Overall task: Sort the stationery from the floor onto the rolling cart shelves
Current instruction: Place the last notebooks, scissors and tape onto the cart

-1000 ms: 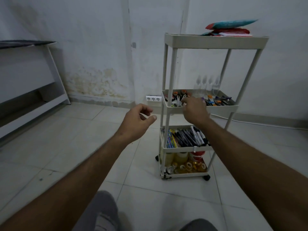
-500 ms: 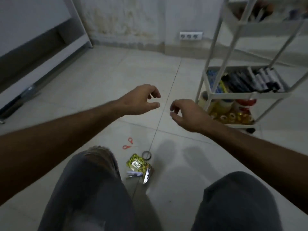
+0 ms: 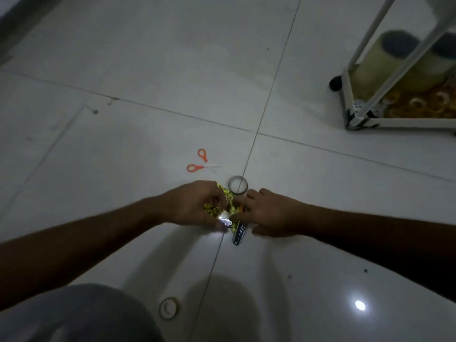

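Dim room, glossy white tile floor (image 3: 148,58) w/ dark grout lines crossing; bright light glare (image 3: 360,305) btm right, dark furniture edge (image 3: 14,18) top left.

Pale tiled floor (image 3: 148,58), dark grout lines, bright light glare (image 3: 359,305).

Small orange-handled scissors (image 3: 202,164) lie open on the floor. Just nearer, a clear tape ring (image 3: 237,185) touches a yellow-black patterned packet (image 3: 228,202), with a shiny metal clip (image 3: 238,234) beside it. Another tape roll (image 3: 168,308) lies apart, nearer the person. The white cart (image 3: 355,104) holds tape rolls on its bottom shelf.
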The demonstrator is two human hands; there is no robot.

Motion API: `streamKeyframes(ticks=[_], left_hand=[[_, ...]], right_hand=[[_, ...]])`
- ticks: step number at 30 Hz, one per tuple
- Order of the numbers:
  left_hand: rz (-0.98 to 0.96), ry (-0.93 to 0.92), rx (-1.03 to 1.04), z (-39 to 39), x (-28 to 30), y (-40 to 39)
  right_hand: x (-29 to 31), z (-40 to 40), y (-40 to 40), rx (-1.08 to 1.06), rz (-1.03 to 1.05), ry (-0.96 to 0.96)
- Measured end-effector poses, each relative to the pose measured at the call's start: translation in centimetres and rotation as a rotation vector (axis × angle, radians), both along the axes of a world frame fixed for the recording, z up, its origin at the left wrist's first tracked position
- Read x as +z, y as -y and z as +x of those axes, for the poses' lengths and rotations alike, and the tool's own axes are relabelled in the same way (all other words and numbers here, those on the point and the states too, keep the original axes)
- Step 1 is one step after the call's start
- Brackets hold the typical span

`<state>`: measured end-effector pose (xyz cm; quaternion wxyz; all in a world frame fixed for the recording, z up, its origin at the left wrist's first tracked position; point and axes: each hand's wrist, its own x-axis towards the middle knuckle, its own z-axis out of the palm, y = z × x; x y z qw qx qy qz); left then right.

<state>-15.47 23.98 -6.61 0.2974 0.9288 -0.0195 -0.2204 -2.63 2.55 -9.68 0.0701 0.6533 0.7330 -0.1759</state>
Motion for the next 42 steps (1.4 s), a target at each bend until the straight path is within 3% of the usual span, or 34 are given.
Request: streamKeyframes(ticks=[4, 9, 13, 17, 19, 22, 25, 30, 34, 36, 39, 42], left_hand=[[0.135, 0.108, -0.151, -2.6, -3.8, 1.7], [0.148, 0.134, -0.041, -3.4, -5.1, 2.6], [-0.078, 0.119, 0.253, -3.1, -4.0, 2.5], [-0.471, 0.031, 0.647, -2.3, -2.9, 3.5], [-0.639, -0.002, 0.768, -1.7, -2.1, 4.3], [-0.843, -0.036, 0.869, -0.8, -0.8, 5.7], [-0.895, -0.025, 0.915, -0.6, -0.4, 6.3], [-0.831, -0.014, 0.892, -1.1, -0.2, 6.5], [-0.678, 0.025, 0.862, -1.6, -0.9, 5.1], [-0.413, 0.100, 0.869, -1.9, -2.5, 3.5], [0.141, 0.003, 0.708, -2.4, -4.8, 2.3], [0.288, -0.023, 0.637, -2.5, -5.4, 3.5]], right_hand=[[-2.6, -0.7, 1.3, -0.066, 0.140, 0.123], [-3.1, -0.3, 2.7, -0.136, 0.190, 0.066], [-2.0, 0.2, 4.1, -0.357, 0.168, -0.247], [0.2, -1.4, 4.3, -0.920, 0.059, -0.804], [1.4, -2.5, 3.7, -1.095, 0.057, -1.044], [2.6, -3.7, 2.7, -1.161, 0.076, -1.182], [3.2, -4.1, 2.2, -1.159, 0.097, -1.185], [3.3, -4.2, 2.2, -1.090, 0.074, -1.067], [2.7, -3.9, 2.6, -1.144, 0.028, -1.126], [2.6, -3.5, 3.0, -1.164, 0.046, -1.132], [2.3, -3.1, 3.4, -1.195, 0.049, -1.133], [2.2, -3.0, 3.5, -1.213, 0.045, -1.131]])
